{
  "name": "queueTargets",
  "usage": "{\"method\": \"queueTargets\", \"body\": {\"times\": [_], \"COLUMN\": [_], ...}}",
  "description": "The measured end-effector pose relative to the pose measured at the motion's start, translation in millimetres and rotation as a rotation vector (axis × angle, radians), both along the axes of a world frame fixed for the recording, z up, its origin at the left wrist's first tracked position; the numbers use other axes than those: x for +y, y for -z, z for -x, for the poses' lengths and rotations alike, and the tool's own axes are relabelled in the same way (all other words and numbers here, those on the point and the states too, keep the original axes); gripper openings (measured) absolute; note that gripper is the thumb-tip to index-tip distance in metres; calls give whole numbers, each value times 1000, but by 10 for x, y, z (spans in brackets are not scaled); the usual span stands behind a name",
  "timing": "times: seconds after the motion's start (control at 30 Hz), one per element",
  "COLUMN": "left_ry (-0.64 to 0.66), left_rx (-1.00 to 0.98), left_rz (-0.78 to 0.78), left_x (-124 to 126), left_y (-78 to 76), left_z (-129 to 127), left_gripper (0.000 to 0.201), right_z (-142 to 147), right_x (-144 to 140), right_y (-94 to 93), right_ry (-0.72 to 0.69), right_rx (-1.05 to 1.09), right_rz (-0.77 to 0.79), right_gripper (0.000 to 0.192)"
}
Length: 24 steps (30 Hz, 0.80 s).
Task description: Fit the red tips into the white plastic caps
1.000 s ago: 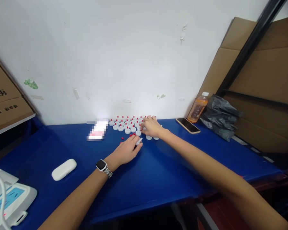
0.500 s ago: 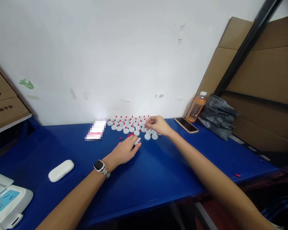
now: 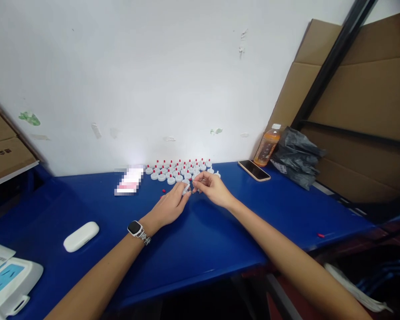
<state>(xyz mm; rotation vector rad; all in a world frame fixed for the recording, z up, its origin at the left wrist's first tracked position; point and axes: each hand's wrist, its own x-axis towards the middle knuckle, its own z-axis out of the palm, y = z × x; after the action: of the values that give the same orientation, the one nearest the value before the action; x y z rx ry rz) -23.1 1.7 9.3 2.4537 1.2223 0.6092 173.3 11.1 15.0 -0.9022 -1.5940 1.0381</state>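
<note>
In my left hand (image 3: pixel 169 205), near the middle of the blue table, is a white cap with a pointed nozzle (image 3: pixel 186 189), held between thumb and fingers. Just to its right, my right hand (image 3: pixel 215 190) has thumb and forefinger pinched together close to that nozzle. What sits in this pinch is too small to make out. Behind both hands stand several round white nozzle caps (image 3: pixel 171 180), many with red tips on top. A loose red tip (image 3: pixel 163 190) lies by my left fingers, and a few white caps are partly covered by my right hand.
A phone (image 3: pixel 254 170), a drink bottle (image 3: pixel 267 146) and a black plastic bag (image 3: pixel 296 155) are at the back right. On the left lie a white case (image 3: pixel 81 237) and a white device (image 3: pixel 11 284). Another red piece (image 3: pixel 321 235) rests near the right edge.
My right hand has come down and left from the white caps, closer to my left hand. The left still holds its nozzle cap. The camera view has shifted slightly.
</note>
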Motion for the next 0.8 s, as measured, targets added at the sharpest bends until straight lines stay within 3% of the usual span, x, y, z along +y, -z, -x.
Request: {"method": "queueTargets", "body": {"times": [0.37,0.8], "left_ry": [-4,-13], "left_rx": [-54,-58], "left_rz": [-3,-17], "left_x": [-7,13], "left_y": [-7,-3], "left_z": [-4,5], "left_gripper": [35,33], "right_z": [188,118], "right_x": [-22,5], "right_y": [140,104], "right_ry": [18,129], "right_rx": [123,113], "right_rz": [21,26], "right_gripper": [36,37]}}
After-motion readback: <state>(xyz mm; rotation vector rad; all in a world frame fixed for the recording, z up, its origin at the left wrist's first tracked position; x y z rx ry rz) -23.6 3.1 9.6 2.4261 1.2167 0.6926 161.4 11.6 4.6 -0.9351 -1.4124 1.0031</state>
